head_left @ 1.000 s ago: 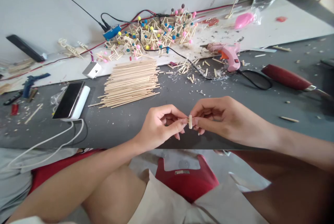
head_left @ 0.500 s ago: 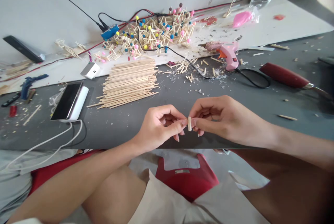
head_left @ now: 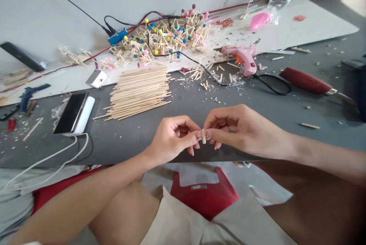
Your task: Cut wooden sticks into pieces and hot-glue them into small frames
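Observation:
Both my hands meet over the front edge of the grey table, pinching a short piece of pale wooden stick [head_left: 204, 136] from either side. My left hand [head_left: 175, 138] grips it between thumb and forefinger, the other fingers loosely curled. On the other side, my right hand [head_left: 238, 130] has its thumb and forefinger closed on the same piece. It is held upright; whether it is one stick or two pressed together I cannot tell. Beyond my left hand lies a stack of long thin wooden sticks [head_left: 140, 92].
Behind the sticks is a heap of small stick shapes with coloured balls [head_left: 168, 35]. A pink glue gun [head_left: 248, 60] lies among cut stick bits. At right is a red-handled tool [head_left: 305, 80]; at left, a phone [head_left: 71, 112] with a white cable [head_left: 82, 149].
The whole scene has shifted slightly left in view as the head turned. Both my hands keep their pinch on the short stick piece, with hardly any movement.

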A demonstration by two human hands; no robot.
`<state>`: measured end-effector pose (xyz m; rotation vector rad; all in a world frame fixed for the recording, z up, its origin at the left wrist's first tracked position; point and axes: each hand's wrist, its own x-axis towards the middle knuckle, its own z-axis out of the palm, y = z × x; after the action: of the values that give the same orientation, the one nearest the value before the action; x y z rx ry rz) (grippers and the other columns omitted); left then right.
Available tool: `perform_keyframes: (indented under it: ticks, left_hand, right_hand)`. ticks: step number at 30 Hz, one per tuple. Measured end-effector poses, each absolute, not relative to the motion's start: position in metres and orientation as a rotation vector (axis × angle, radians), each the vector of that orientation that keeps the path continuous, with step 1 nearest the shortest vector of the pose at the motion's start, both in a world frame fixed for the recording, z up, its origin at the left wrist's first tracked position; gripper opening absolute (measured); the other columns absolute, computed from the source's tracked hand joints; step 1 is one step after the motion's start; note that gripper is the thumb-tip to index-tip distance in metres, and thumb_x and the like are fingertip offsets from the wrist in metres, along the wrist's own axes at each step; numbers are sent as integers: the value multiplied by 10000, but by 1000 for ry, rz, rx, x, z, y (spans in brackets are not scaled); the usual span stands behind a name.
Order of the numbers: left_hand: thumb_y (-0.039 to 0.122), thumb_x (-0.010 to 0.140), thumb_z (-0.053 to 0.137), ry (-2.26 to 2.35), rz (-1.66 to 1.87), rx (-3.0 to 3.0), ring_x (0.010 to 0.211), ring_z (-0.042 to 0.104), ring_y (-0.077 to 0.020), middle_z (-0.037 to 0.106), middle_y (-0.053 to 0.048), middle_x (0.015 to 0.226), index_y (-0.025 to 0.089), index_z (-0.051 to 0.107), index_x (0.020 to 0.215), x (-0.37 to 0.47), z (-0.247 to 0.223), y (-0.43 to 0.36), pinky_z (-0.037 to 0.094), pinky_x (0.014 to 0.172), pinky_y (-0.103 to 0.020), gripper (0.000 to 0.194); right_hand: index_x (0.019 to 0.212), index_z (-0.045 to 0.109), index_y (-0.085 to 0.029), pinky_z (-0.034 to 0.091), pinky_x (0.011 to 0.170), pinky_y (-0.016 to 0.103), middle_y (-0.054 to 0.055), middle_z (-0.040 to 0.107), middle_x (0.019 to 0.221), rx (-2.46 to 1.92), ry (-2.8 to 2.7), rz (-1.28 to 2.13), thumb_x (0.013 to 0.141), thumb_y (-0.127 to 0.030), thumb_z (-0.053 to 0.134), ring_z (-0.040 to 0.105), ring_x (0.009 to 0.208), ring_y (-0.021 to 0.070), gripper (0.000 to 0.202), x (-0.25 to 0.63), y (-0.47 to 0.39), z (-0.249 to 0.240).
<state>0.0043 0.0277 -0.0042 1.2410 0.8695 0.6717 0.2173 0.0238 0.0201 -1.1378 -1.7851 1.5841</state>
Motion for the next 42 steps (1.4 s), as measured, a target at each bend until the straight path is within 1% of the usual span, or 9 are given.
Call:
perform_keyframes:
  ticks: [6,9,15,19,25,29,34,42]
  left_hand:
    - [284,783,789,829,677,1215,569,653,-122,666,-27,699,113,673,817,4,-5,27,548,453,-201,209]
    - [277,807,766,802,674,1210,581,659,-127,660,-33,707,104,672,820,3,-6,28,551,456,-205,198]
    - [297,806,765,803,689,1218,593,660,-133,650,-36,712,101,669,814,4,-7,28,549,456,-211,218]
    - [308,791,778,820,676,1221,596,662,-135,657,-39,719,103,672,813,4,-6,28,549,458,-214,231]
    - [329,761,803,823,623,1209,575,650,-129,670,-45,689,103,664,798,2,-6,29,551,459,-214,268]
    - [320,754,808,817,624,1197,553,646,-129,670,-44,669,102,666,792,3,-6,28,544,438,-212,264]
    - [278,751,814,796,645,1189,522,631,-117,668,-39,654,96,673,790,3,-6,26,542,431,-207,233]
    - [296,784,788,789,688,1177,589,672,-140,677,-52,716,97,691,823,3,-5,25,565,461,-216,225]
  right_hand:
    - [798,655,-191,488,516,194,-6,688,681,-1143,-1770,1593,810,-189,654,642,581,117,12,218,22,20]
    - [791,652,-192,501,528,197,-5,690,684,-1136,-1739,1613,810,-207,662,645,587,119,27,217,22,21]
    - [794,657,-189,530,565,224,14,700,704,-1145,-1704,1638,806,-246,668,659,615,139,59,217,23,25]
    - [790,662,-195,520,558,231,11,691,689,-1167,-1729,1633,797,-249,667,652,608,143,55,218,23,27]
    - [775,662,-197,466,507,216,-8,666,633,-1189,-1820,1570,795,-215,646,613,558,124,31,218,20,28]
    - [793,663,-195,466,520,222,-2,683,670,-1173,-1851,1572,797,-195,635,619,583,130,28,218,19,29]
    - [799,661,-193,467,520,223,9,689,678,-1161,-1859,1580,817,-231,633,629,597,136,50,219,19,29]
    - [799,659,-203,464,504,213,-7,672,645,-1168,-1836,1558,816,-252,648,617,561,123,53,219,21,27]
